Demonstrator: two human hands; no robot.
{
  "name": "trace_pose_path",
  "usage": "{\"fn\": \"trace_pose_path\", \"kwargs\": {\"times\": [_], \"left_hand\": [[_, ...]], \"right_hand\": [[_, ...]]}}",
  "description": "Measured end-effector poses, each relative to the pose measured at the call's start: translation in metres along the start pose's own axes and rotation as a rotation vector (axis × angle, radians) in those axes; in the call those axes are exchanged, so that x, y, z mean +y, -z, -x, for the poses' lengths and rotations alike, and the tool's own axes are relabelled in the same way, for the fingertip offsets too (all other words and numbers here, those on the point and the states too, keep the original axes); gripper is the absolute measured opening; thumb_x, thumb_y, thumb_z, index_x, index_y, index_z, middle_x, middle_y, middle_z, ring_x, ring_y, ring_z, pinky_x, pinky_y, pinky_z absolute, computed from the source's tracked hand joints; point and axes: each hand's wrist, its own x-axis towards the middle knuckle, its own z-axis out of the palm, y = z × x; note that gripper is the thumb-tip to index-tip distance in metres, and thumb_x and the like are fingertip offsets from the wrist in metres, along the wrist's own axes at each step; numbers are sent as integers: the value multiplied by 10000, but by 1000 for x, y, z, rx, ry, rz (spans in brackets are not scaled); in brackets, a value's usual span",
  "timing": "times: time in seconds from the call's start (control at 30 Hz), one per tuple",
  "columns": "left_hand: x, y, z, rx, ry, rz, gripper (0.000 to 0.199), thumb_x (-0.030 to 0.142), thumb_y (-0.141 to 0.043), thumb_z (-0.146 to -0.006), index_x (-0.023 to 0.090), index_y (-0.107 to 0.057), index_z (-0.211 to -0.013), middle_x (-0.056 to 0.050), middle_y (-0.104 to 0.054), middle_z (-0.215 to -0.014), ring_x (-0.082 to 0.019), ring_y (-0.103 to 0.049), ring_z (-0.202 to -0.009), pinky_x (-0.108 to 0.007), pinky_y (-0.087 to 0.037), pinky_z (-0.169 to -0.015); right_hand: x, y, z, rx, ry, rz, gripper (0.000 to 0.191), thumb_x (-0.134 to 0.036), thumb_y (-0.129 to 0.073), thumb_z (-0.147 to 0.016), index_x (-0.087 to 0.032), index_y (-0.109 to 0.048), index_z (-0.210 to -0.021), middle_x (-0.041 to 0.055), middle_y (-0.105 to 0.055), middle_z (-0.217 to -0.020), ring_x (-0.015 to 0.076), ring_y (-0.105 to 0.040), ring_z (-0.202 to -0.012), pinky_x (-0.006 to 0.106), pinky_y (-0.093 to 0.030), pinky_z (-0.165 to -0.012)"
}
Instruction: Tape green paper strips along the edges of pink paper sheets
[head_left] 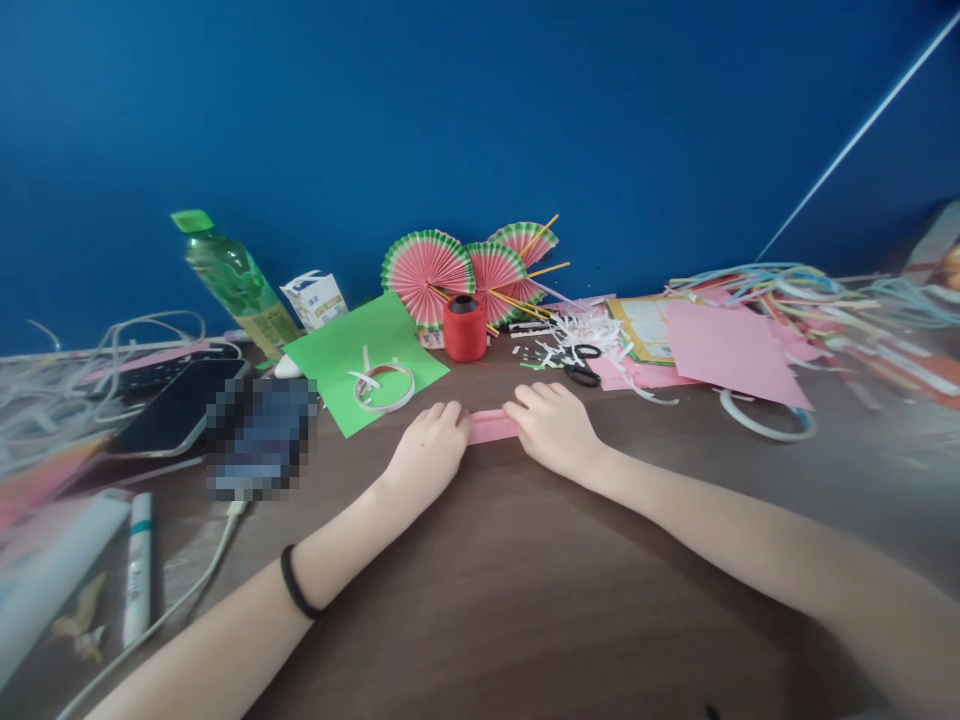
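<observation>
A narrow folded strip of pink paper (493, 427) lies across the middle of the dark table, between my two hands. My left hand (433, 445) is closed on its left end, fingers curled over the paper. At the right end my right hand (551, 428) grips it the same way, its fingers bent inward. Both ends of the paper are hidden under the fingers. Just behind my hands stands a spool of red thread (465, 332). Black-handled scissors (583, 366) lie behind my right hand.
Watermelon-patterned paper fans (427, 272) lean on the blue wall. Green paper (352, 375) carries a tape roll (384, 388). Left are a green bottle (240, 285), a phone (184, 405) and a marker (138, 570). Right are white paper scraps (574, 335), pink sheets (731, 350) and thin strips (795, 280).
</observation>
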Motion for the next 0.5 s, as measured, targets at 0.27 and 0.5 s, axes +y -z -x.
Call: {"fn": "trace_pose_path", "kwargs": {"times": [0.27,0.5], "left_hand": [[-24,-14,-2,152,-24,217,229,118,-348,-884,137,-564,-957,-84,-568,-910,-202,-536,-857,-340,-467,-773],[-36,-7,-5,213,-58,557,202,139,-384,-881,167,-532,-1015,-69,-545,-988,-159,-556,-886,-324,-470,-823]], "right_hand": [[11,-17,-3,161,-20,-304,293,-281,-416,-910,-203,-683,-1001,81,-574,-876,189,-485,-818,315,-340,-695],[16,-17,-4,193,-72,-605,281,-256,-431,-911,-195,-650,-1076,51,-647,-857,168,-551,-814,315,-402,-749]]}}
